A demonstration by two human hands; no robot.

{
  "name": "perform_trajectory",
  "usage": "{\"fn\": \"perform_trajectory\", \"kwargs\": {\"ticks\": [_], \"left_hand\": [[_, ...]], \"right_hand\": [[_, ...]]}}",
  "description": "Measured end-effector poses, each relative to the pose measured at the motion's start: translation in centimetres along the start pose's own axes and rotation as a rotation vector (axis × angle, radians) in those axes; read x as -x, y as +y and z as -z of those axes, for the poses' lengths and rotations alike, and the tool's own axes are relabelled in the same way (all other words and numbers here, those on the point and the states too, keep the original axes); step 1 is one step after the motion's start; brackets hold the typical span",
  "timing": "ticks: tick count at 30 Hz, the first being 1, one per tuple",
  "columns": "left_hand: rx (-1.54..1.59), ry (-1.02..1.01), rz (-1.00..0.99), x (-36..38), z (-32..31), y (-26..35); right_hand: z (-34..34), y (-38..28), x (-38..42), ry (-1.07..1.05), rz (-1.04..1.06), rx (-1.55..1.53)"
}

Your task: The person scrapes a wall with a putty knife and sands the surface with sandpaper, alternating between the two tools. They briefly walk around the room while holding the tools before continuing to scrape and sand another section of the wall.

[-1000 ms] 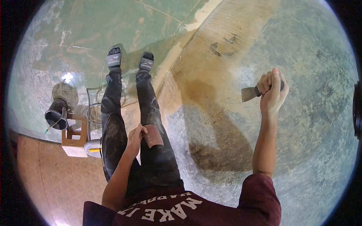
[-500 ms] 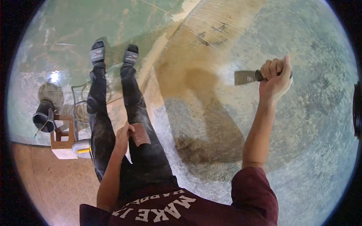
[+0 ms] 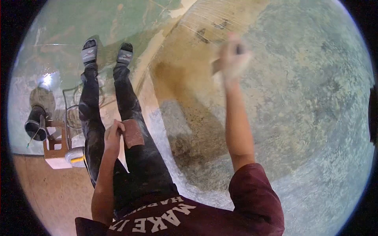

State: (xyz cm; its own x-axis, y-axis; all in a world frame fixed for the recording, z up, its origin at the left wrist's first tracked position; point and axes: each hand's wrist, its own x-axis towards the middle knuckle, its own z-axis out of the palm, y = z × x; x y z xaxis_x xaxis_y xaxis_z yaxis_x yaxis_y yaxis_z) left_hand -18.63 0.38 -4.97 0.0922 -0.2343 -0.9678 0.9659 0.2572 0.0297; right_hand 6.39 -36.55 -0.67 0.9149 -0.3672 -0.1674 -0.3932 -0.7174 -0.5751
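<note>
In the head view, my left hand [image 3: 113,137] is closed on the edge of a reddish-brown sheet of sandpaper [image 3: 133,133], which lies against my dark trouser leg. My right hand [image 3: 235,61], smeared by motion, is wrapped round the handle of a putty knife [image 3: 216,67]. Its blurred blade sticks out to the left of the fist. Behind it, a mottled wall [image 3: 291,106] runs from tan to grey-green, and the arm's shadow falls on it.
At the left stand a black bucket [image 3: 35,122] and a brown and white step stool [image 3: 55,147]. Beside my leg is a round grey item with a yellow-handled tool [image 3: 78,159]. My sandalled feet [image 3: 89,53] rest on a shiny green floor [image 3: 67,31].
My right hand has swung left and up with the putty knife, over the tan patch. The left hand still grips the sandpaper; the whole view has shifted slightly.
</note>
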Motion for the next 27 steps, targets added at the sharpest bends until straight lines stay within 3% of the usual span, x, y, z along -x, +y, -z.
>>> {"fn": "perform_trajectory", "kwargs": {"ticks": [2, 4, 5, 7, 9, 11, 12, 13, 14, 18, 19, 20, 21, 22, 23, 24, 25, 26, 27], "left_hand": [[-0.031, 0.023, 0.031, -0.3, -0.2, -0.3], [-0.028, -0.022, -0.033, -0.2, -1.1, 0.2], [-0.065, -0.041, -0.066, 0.2, -1.8, 1.0], [-0.105, -0.039, -0.046, 0.1, -1.8, 1.5], [-0.100, -0.052, -0.125, 0.6, -2.1, 2.5], [-0.125, -0.035, -0.116, 1.4, -1.9, 3.0], [-0.151, -0.025, -0.116, 1.5, -1.9, 3.1], [-0.154, -0.026, -0.113, 1.7, -1.9, 2.7], [-0.174, -0.030, -0.110, 1.9, -1.8, 2.1], [-0.187, -0.059, 0.000, 2.3, -2.0, 1.4], [-0.185, -0.069, -0.006, 2.2, -2.0, 1.5], [-0.210, -0.064, 0.027, 2.3, -1.8, 1.5], [-0.239, -0.064, 0.055, 2.0, -1.7, 1.6], [-0.240, -0.075, 0.036, 1.5, -1.5, 1.3], [-0.129, -0.024, -0.010, 1.4, -0.8, 0.4], [-0.019, 0.027, -0.035, 1.5, -0.3, -0.6], [-0.179, 0.026, -0.127, 1.9, 0.0, -0.3], [-0.163, 0.045, -0.050, 2.1, 0.8, -0.4], [-0.143, 0.071, 0.017, 1.9, 1.6, -0.8]], "right_hand": [[2.7, 0.8, -1.6, -0.042, -0.088, -0.085], [-1.5, 8.7, 6.2, -0.097, -0.279, 0.216], [-3.4, 8.7, 11.1, -0.310, -0.459, 0.365], [-5.4, 8.0, 19.5, -0.669, -0.340, 0.032], [-5.9, 1.6, 18.0, -0.930, -0.258, 0.198], [-4.9, -1.4, 12.8, -0.598, -0.299, -0.103], [-3.2, -3.3, 8.0, -0.429, -0.073, -0.079], [-1.4, -3.4, 4.3, -0.269, -0.099, -0.009], [1.4, -5.6, 0.4, -0.251, -0.310, 0.085], [3.5, 3.5, 2.6, -0.040, -0.531, 0.239], [2.5, 6.3, 8.2, -0.221, -0.128, 0.189], [0.8, 6.2, 13.0, -0.476, -0.608, 0.349], [-0.4, 5.6, 17.5, -0.622, -0.632, 0.261], [-1.5, 4.8, 20.7, -0.827, -0.370, 0.133], [-2.0, 2.0, 22.0, -1.004, -0.249, 0.148], [-2.5, -0.9, 20.4, -1.056, -0.281, 0.129], [-2.6, -3.6, 18.5, -1.111, -0.328, 0.111], [-2.2, -4.2, 15.4, -0.910, -0.152, 0.001], [-1.6, -5.6, 10.7, -0.708, -0.129, -0.043]]}}
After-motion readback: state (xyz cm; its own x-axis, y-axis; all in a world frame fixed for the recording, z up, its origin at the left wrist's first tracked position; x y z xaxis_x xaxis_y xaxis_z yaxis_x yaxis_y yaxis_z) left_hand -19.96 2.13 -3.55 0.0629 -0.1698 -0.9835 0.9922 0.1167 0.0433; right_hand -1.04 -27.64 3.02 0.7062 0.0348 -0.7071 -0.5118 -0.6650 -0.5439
